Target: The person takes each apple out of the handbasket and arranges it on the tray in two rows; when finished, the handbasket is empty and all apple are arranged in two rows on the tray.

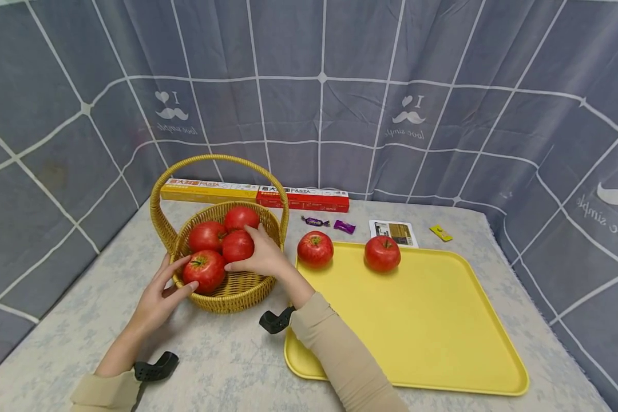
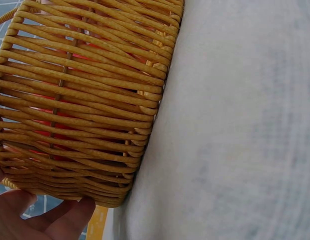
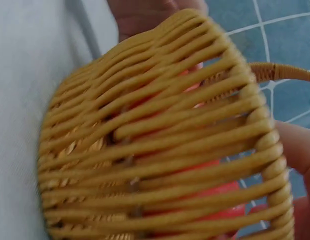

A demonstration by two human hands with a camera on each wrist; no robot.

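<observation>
A yellow wicker basket with a tall arched handle stands at the left, several red apples inside. My left hand holds the basket's near-left rim, thumb and index finger reaching over it against the front apple. Other left fingers lie along the outer wicker wall in the left wrist view. Inside the basket, my right hand grips an apple, thumb low and fingers at its upper right. The right wrist view shows the wicker wall up close, partly hiding red apples behind it.
Right of the basket lies a yellow tray, with one apple at its back-left corner and another apple near its back edge. Pasta boxes, small wrapped candies and a printed packet lie behind. A grey curtain surrounds the table.
</observation>
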